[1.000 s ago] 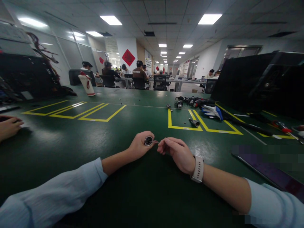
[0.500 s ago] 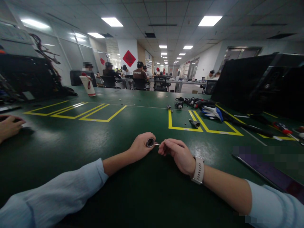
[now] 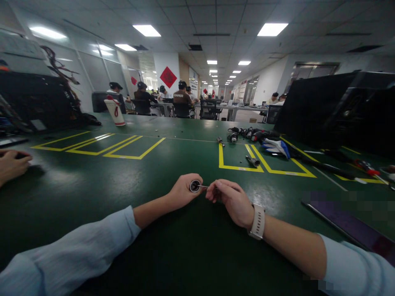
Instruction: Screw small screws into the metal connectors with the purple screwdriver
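Note:
My left hand (image 3: 180, 194) is closed round a short metal cylinder (image 3: 194, 186), its dark, hollow round end facing me. Opposite it, my right hand (image 3: 231, 202) pinches a thin metal rod (image 3: 203, 187). The rod's tip lies over the open mouth of the cylinder; how deep it reaches, I cannot tell. Any handle of the rod is hidden in my right fingers. Both hands are held above the green table (image 3: 173, 255). Farther off, a similar metal connector (image 3: 253, 160) lies inside a yellow-taped outline.
More connectors (image 3: 233, 137) and a blue-and-white glove (image 3: 275, 147) lie at the back right. A red screwdriver (image 3: 367, 166) is at far right, a dark flat device (image 3: 345, 224) near my right arm. A paper cup (image 3: 115, 110) stands back left. Another person's hand (image 3: 14, 165) is at left.
The rod's tip has moved left, from the cylinder's rim to across its open mouth. Both hands stay almost in place.

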`<state>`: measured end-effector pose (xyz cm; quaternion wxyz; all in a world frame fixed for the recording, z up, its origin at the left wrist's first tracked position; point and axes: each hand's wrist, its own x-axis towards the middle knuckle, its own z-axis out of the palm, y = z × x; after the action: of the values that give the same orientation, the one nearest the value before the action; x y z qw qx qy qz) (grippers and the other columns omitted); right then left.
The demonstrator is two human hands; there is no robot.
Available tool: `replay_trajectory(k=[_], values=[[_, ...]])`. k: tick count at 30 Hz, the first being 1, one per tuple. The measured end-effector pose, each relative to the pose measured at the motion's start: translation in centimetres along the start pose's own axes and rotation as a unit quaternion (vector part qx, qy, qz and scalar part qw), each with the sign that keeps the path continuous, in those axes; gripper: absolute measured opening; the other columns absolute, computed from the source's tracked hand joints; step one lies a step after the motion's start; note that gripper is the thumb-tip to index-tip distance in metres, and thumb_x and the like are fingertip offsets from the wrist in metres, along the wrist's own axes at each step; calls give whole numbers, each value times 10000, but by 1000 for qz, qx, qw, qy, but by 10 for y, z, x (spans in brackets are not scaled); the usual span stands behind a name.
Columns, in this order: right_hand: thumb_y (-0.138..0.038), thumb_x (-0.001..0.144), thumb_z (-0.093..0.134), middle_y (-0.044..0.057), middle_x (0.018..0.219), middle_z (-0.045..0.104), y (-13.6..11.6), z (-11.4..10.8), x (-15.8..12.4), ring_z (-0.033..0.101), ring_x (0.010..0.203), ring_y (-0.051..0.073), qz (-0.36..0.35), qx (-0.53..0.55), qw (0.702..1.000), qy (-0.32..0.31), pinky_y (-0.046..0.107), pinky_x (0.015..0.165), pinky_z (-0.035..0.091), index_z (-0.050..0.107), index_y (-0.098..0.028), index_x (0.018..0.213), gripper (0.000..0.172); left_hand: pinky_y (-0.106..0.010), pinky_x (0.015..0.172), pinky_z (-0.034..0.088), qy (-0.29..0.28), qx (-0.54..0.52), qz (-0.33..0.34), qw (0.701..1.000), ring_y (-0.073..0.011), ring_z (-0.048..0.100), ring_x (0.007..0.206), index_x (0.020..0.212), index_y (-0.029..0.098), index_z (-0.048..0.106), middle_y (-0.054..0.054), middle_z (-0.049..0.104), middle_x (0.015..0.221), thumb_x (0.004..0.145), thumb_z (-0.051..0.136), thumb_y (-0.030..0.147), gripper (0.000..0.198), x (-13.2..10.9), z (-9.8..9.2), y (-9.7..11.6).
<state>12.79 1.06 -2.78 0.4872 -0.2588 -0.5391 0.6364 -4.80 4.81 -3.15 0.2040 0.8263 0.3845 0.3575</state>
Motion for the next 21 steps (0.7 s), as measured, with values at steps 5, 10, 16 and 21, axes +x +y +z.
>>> replay_trajectory(k=[5, 10, 16, 21], values=[[-340, 830, 490, 36, 691, 616, -1, 0, -1, 538, 669, 143, -5, -42, 999, -4, 287, 635, 388, 639, -155, 712, 265, -198, 512, 359, 11, 40, -8, 999, -87, 451, 558, 633, 145, 497, 33, 485, 608, 710, 553, 186, 104, -1, 0, -1], [-354, 842, 462, 37, 683, 616, -2, -2, -1, 537, 653, 143, -11, -39, 999, 6, 291, 629, 398, 648, -163, 728, 290, -199, 511, 360, 3, 33, -2, 999, -85, 447, 547, 626, 148, 490, 36, 480, 600, 725, 546, 221, 135, 0, 0, -1], [-343, 859, 448, 28, 682, 596, -5, 3, -7, 551, 703, 163, -96, -211, 972, 26, 313, 692, 408, 645, -179, 702, 300, -211, 507, 346, -4, 102, 2, 995, -98, 465, 545, 634, 156, 509, 31, 497, 591, 727, 547, 236, 129, 0, -1, 2], [-298, 857, 455, 37, 722, 605, -4, 9, -11, 540, 722, 175, -163, -340, 926, 34, 325, 698, 380, 639, -198, 713, 254, -222, 512, 337, -42, 165, -4, 985, -113, 486, 555, 632, 163, 519, 22, 521, 594, 711, 541, 191, 87, -1, 0, 4]])
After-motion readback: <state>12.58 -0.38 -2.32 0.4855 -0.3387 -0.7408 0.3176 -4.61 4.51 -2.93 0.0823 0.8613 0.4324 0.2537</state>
